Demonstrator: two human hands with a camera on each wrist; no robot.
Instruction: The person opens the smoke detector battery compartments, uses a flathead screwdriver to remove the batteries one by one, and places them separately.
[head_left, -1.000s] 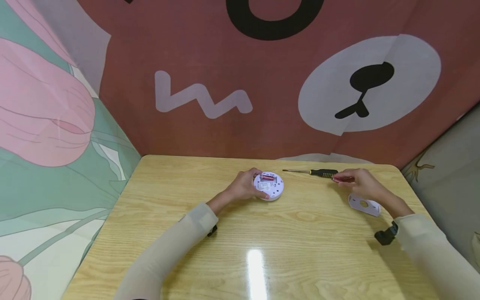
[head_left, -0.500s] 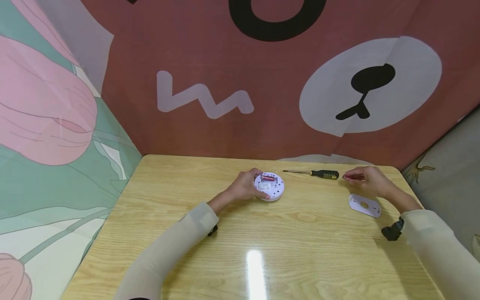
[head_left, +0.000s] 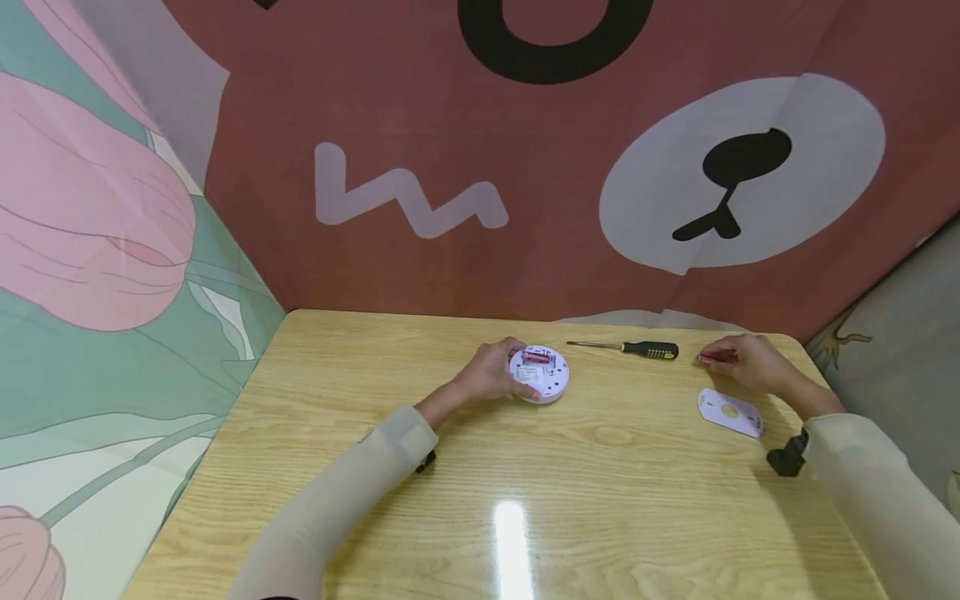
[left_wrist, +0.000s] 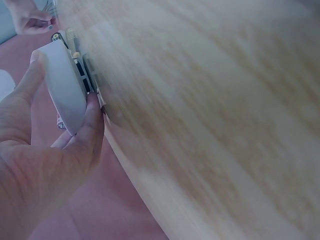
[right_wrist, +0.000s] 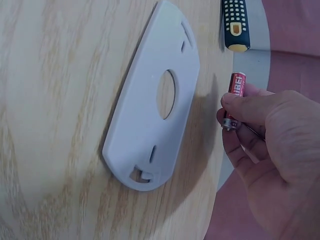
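My left hand (head_left: 489, 372) grips the rim of a round white smoke detector (head_left: 552, 387), its underside facing up, at the table's middle. One red battery (head_left: 536, 358) shows in the detector's compartment. Seen edge-on in the left wrist view, the detector (left_wrist: 64, 87) sits between thumb and fingers. On the right, my right hand (head_left: 752, 365) pinches a red AAA-size battery (right_wrist: 237, 86) between thumb and fingers, just above the table. Whether the fingers hide another battery, I cannot tell. Below that hand lies a white mounting plate (head_left: 710, 409) with a round hole, apart from it.
A screwdriver (head_left: 651, 350) with a black and yellow handle lies near the table's back edge, between both hands, its tip toward the left. Behind the wooden table (head_left: 420, 517) hangs a patterned cloth (head_left: 540, 250).
My right hand has moved right, away from the screwdriver's handle, with the red battery still pinched. The mounting plate is more fully uncovered. The left hand and smoke detector have barely moved.
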